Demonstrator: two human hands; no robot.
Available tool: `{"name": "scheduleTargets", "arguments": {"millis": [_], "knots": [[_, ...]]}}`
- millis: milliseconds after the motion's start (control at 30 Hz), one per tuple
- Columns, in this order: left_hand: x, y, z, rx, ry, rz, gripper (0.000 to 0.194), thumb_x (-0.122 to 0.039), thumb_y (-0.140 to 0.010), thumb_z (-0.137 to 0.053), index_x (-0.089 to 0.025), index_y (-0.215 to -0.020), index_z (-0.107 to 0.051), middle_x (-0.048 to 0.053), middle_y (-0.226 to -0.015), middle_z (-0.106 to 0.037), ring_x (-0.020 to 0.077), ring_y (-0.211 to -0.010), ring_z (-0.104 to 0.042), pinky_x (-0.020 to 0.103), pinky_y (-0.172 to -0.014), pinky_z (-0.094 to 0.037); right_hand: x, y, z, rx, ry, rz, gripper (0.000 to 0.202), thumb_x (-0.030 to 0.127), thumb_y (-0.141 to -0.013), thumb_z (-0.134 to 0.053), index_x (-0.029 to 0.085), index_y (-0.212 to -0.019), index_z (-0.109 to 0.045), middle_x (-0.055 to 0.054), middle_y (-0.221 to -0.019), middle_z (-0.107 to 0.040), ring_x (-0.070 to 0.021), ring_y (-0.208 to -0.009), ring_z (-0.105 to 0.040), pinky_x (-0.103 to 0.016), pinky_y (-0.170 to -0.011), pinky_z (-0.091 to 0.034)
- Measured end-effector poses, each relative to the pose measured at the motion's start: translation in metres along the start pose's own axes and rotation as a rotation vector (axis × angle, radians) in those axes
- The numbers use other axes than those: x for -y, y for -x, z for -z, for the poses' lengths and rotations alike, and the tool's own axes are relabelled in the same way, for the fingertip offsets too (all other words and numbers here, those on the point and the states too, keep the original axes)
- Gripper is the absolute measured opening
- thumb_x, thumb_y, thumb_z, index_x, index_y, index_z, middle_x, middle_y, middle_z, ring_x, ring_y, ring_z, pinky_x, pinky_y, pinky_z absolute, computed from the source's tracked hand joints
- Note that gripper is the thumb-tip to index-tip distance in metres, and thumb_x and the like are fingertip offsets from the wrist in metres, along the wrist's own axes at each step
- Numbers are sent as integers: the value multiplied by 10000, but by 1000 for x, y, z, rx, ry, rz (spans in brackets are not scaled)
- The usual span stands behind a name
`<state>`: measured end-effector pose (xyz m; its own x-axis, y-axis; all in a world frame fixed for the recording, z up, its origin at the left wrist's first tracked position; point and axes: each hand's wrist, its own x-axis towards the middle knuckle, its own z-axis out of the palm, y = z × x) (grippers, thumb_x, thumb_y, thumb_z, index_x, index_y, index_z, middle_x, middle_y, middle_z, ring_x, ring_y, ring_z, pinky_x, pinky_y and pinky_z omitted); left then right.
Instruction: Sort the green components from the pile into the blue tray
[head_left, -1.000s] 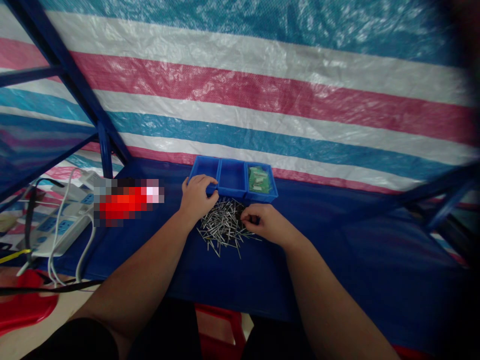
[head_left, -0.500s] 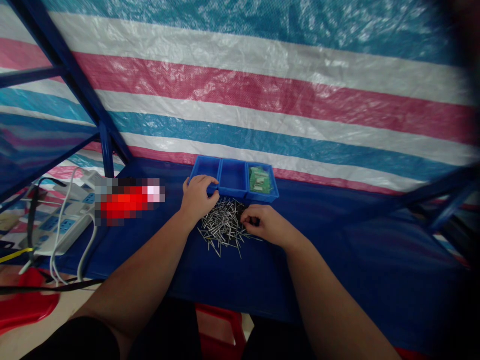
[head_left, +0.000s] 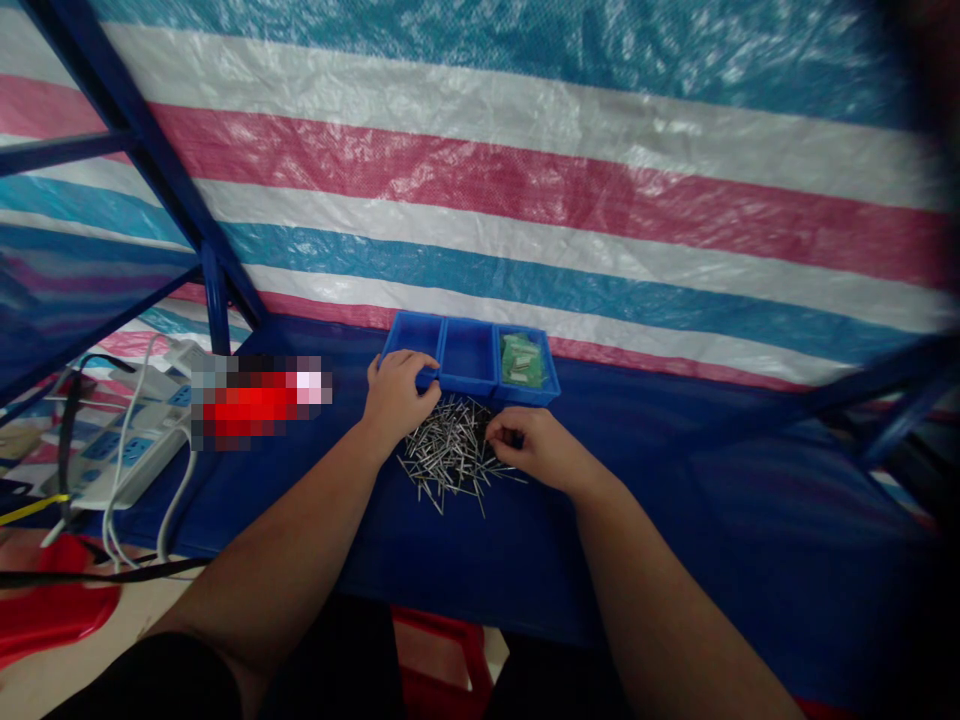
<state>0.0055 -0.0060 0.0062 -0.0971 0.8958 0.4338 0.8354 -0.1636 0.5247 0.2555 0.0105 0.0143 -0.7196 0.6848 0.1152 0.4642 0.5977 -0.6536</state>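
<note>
A loose pile of thin silvery metal pins (head_left: 448, 447) lies on the blue table. Behind it stands a blue tray (head_left: 467, 386) with three compartments; the right one holds a green and whitish packet (head_left: 523, 361), and the other two show bare bottoms. My left hand (head_left: 400, 395) rests at the tray's front left corner, thumb and fingers apart, with nothing seen between them. At the pile's right edge is my right hand (head_left: 523, 440), its thumb and fingertips pinched together; whatever they hold is too small to make out.
White power strips (head_left: 127, 450) with cables lie at the left, beside a pixelated red object (head_left: 251, 403). Blue frame bars (head_left: 214, 300) rise at the left and right. A striped sheet (head_left: 525, 160) hangs behind the table. Red stools (head_left: 442, 660) stand below.
My right hand has shifted very slightly at the pile's edge, its fingers still pinched. My left hand stays at the tray corner. The whole view has moved a little.
</note>
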Motion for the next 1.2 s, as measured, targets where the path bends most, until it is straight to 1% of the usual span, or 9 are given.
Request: {"name": "scheduleTargets", "arguments": {"millis": [167,300,400,467,533,633,767,967,1200], "knots": [[0,0,0,-22,-9,1,191,-238,-826,-685,-283,-1011,-667,28,-1123,-694,275,-1170,-589,586,-1145,-270,2,0,2,-76,-24,27,134,120,-802,-620,196,-853,-718,-12,-788,-685,-129,-682,-624,-261,-659,-482],[-2,0,3,-89,-9,-22,168,-234,-822,-689,-275,-985,-683,34,-1097,-688,270,-1127,-596,573,-1123,-297,4,-1,3,-171,-31,46,107,162,-834,-613,198,-861,-710,-24,-817,-692,-142,-717,-631,-274,-668,-486],[-5,0,6,-141,15,-78,142,-225,-819,-685,-265,-955,-692,32,-1059,-691,258,-1089,-601,535,-1085,-348,4,-1,3,-250,-21,43,96,181,-842,-611,196,-863,-703,-26,-819,-696,-147,-724,-630,-287,-678,-486],[-8,-1,9,-145,70,-147,132,-218,-830,-665,-256,-954,-689,31,-1033,-697,246,-1071,-607,496,-1046,-391,4,-1,3,-301,-21,42,99,192,-848,-607,195,-869,-703,-30,-826,-703,-152,-727,-630,-295,-685,-491],[-11,0,11,-97,150,-248,124,-214,-849,-635,-246,-961,-678,28,-1014,-707,225,-1044,-621,452,-1003,-430,4,-2,3,-346,-21,42,104,202,-858,-603,195,-881,-705,-36,-836,-709,-159,-732,-632,-302,-686,-496],[-16,1,12,42,243,-387,127,-230,-874,-608,-247,-985,-669,23,-975,-722,212,-1002,-642,428,-968,-457,5,-2,1,-421,-13,40,105,229,-874,-608,199,-896,-706,-41,-830,-708,-163,-717,-625,-312,-681,-500],[-18,3,11,172,284,-453,187,-272,-891,-611,-265,-1067,-673,24,-944,-736,228,-984,-657,446,-942,-463,7,-2,0,-502,-16,39,105,261,-886,-614,203,-905,-700,-36,-817,-702,-159,-698,-615,-313,-670,-505],[-18,4,8,218,283,-505,172,-341,-892,-662,-257,-1037,-700,14,-925,-746,210,-963,-660,416,-920,-449,8,-2,-2,-567,-28,67,94,247,-886,-621,203,-911,-700,-24,-794,-691,-151,-679,-614,-302,-657,-503],[-24,6,6,230,232,-507,136,-338,-951,-610,-247,-935,-710,-3,-869,-743,192,-913,-647,396,-867,-407,11,-4,-7,-511,-58,107,84,231,-899,-615,208,-923,-692,-37,-840,-704,-160,-727,-634,-310,-686,-519]]}}
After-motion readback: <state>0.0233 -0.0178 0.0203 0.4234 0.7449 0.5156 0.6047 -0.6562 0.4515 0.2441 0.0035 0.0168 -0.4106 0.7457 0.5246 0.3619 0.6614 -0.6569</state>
